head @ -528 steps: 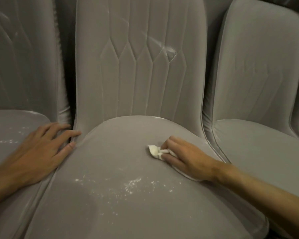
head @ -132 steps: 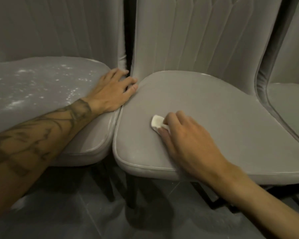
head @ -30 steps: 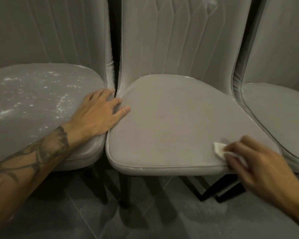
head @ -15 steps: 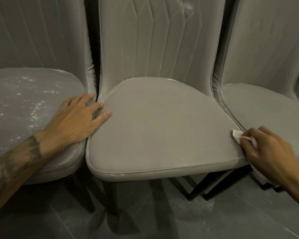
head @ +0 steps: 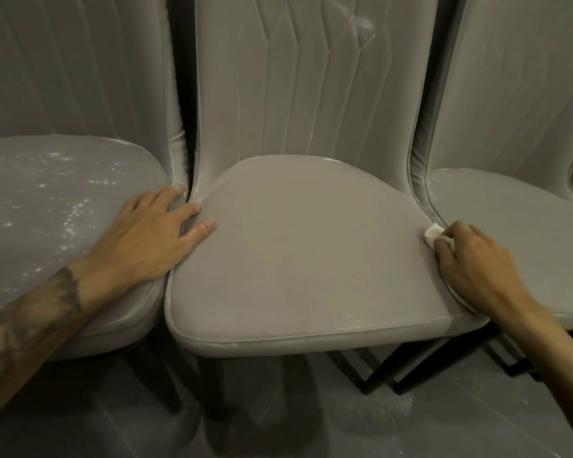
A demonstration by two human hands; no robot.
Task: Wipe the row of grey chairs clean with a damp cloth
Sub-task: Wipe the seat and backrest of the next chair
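Left chair (head: 47, 209): seat left of the left hand (head: 149, 236) is scattered with white specks (head: 73, 213), thickest just beside the knuckles and thinning toward the far left edge. Left forearm (head: 30, 325), tattooed, lies across that seat's front corner. Left hand flat, palm down, fingers spread; palm rests on the left chair's right edge, two fingertips and the thumb tip reach over the gap and touch the middle chair (head: 305, 246). It holds nothing. Between the hands, the middle seat looks mostly free of specks; a few pale flecks (head: 348, 317) remain along its front rim, nearer the right hand. On the backrest above, toward the right hand's side, a pale smear (head: 361, 24) shows. Cloth (head: 433, 233): small, white, wadded, at the middle seat's right edge, just where it meets the right chair (head: 516, 219). One corner sticks out past the fingertips; the rest is hidden under the hand. Right hand (head: 470, 269): fingers curled over the cloth, pinching it and pressing it down on the seat edge; wrist trails toward the lower right. The right chair's seat, beyond that hand, shows no clear specks. Below the right hand, black legs (head: 407, 368) stand on a dark tiled floor (head: 278, 424), with a patch of white powder (head: 384, 408) lying around their feet.
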